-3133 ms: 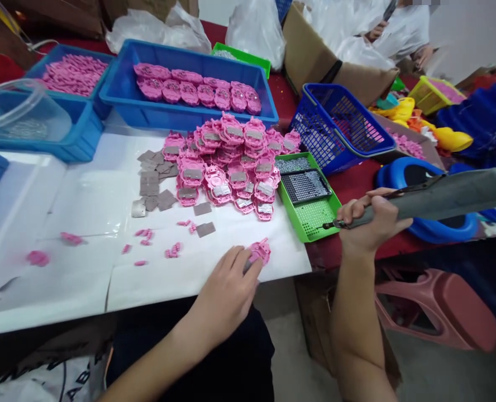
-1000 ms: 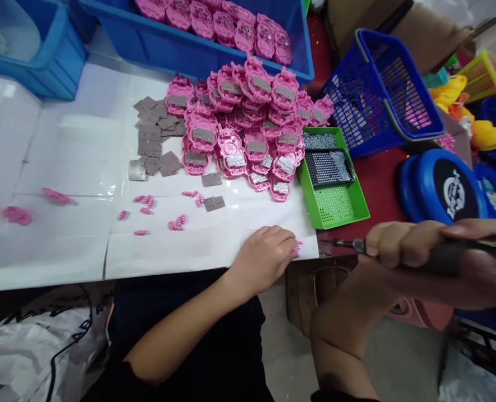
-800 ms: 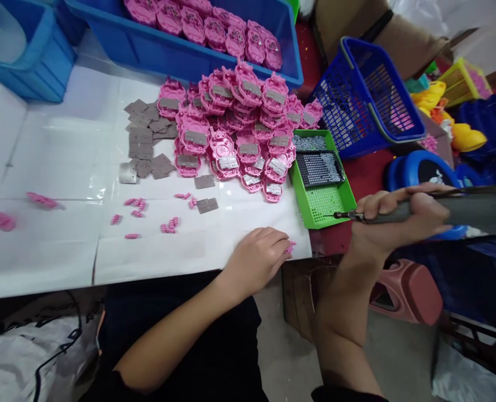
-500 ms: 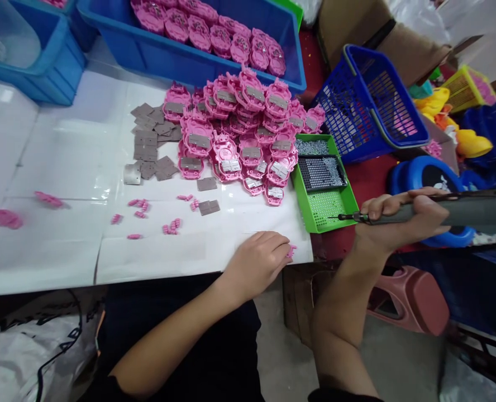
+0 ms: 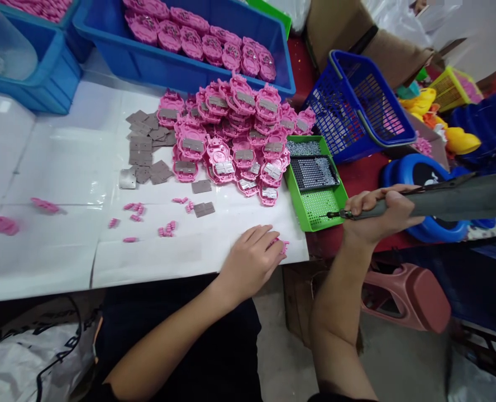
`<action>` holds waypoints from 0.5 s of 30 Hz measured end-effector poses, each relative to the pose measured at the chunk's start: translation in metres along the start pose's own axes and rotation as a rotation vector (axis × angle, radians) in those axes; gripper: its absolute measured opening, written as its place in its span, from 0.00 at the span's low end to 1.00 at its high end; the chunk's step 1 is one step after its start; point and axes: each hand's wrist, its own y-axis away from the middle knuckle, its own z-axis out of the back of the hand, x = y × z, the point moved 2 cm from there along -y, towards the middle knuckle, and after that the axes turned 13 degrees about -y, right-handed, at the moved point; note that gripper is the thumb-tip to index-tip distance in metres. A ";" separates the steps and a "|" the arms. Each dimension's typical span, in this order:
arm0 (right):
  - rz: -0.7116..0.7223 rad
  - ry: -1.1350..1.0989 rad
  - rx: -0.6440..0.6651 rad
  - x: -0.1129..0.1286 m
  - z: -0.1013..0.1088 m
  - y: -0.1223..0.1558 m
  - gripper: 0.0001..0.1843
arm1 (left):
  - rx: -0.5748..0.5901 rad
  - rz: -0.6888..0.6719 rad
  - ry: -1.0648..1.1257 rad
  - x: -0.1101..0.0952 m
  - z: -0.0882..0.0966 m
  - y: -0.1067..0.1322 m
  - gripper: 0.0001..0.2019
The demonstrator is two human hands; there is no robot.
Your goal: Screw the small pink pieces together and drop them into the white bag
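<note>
My left hand (image 5: 250,262) presses a small pink part (image 5: 278,244) at the table (image 5: 55,262) edge, fingers curled over it; I think it overhangs slightly, so a nudge could drop it. My right hand (image 5: 376,215) is clenched around the screwdriver (image 5: 436,201), tip over the green tray (image 5: 334,192); a jolt there could scatter screws. Beyond, the pink pile (image 5: 231,139) looks ready to slide.

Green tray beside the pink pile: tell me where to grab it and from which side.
Grip the green tray by its raised rim at the near right corner, coming from the right. The pink pile crowds its left edge, and the blue basket stands just behind it.
</note>
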 end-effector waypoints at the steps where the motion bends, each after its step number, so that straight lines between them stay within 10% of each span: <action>1: 0.057 0.002 -0.010 -0.001 -0.001 0.000 0.10 | 0.010 0.008 0.000 0.000 0.000 0.000 0.06; 9: 0.214 -0.006 0.007 0.010 -0.004 -0.002 0.09 | 0.121 0.051 -0.003 0.001 -0.004 -0.001 0.04; 15: 0.249 -0.108 0.256 0.061 -0.030 0.059 0.16 | 0.194 0.085 0.070 0.003 -0.006 -0.001 0.04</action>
